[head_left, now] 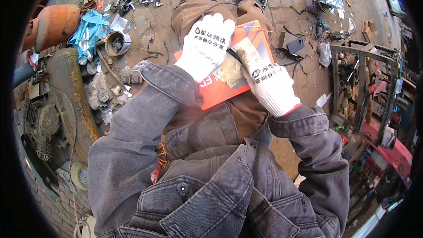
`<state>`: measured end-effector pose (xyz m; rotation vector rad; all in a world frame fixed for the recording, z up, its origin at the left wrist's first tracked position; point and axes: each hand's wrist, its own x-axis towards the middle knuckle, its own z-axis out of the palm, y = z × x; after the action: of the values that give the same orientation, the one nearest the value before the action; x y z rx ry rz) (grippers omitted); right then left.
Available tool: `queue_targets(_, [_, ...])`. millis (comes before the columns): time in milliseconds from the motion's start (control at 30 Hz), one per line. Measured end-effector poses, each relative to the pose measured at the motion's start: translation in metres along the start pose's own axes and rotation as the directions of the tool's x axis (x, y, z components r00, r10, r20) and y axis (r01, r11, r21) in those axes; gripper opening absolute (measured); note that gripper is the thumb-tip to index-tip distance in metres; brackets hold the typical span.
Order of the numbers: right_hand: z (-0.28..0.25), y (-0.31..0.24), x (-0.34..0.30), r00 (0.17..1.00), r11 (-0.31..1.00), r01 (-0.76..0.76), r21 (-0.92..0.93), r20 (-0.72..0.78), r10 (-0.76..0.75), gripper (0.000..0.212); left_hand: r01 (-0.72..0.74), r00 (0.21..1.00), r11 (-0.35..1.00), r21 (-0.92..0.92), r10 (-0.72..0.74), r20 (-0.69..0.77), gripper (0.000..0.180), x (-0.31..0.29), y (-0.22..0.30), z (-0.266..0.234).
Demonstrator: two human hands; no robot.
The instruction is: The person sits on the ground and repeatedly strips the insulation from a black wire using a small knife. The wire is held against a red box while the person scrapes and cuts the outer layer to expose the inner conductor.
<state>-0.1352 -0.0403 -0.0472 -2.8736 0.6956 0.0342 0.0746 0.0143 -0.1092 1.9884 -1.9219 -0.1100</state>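
An orange-red flat box (230, 91) with grey and white print lies across my lap. Over it, my left hand (207, 42) in a white knit glove has its fingers curled, and what they hold is hidden. A thin dark cable (224, 4) arcs up from beside those fingers toward the right. My right hand (269, 77), in a matching glove with dirt-stained fingers, is closed around a short black piece (235, 54) whose end points at my left hand. A crumpled yellowish translucent piece (230, 71) lies on the box beneath and between both hands.
At left are an orange gas cylinder (56, 23), a blue plastic bag (91, 28), a round metal can (118, 44) and metal motor parts (99, 92). At right stand a metal frame rack (362, 90) and a small open box (291, 46). Wire scraps litter the paved floor.
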Motion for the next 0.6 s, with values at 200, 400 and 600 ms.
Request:
queue_targets(200, [0.012, 0.009, -0.002, 0.986, 0.958, 0.018, 0.286, -0.163, 0.03, 0.039, 0.015, 0.995, 0.992, -0.128, -0.027, -0.094, 0.025, 0.0, -0.001, -0.002])
queue_targets(400, [0.016, 0.007, -0.012, 0.995, 0.999, 0.032, 0.043, -0.094, -0.027, 0.032, 0.031, 0.998, 0.995, -0.099, -0.036, -0.049, 0.024, -0.001, 0.002, -0.005])
queue_targets(600, [0.017, 0.002, -0.009, 0.989, 0.999, 0.036, 0.022, -0.147, -0.032, 0.029, 0.012, 0.997, 0.999, -0.045, -0.015, -0.07, 0.02, -0.005, 0.003, -0.008])
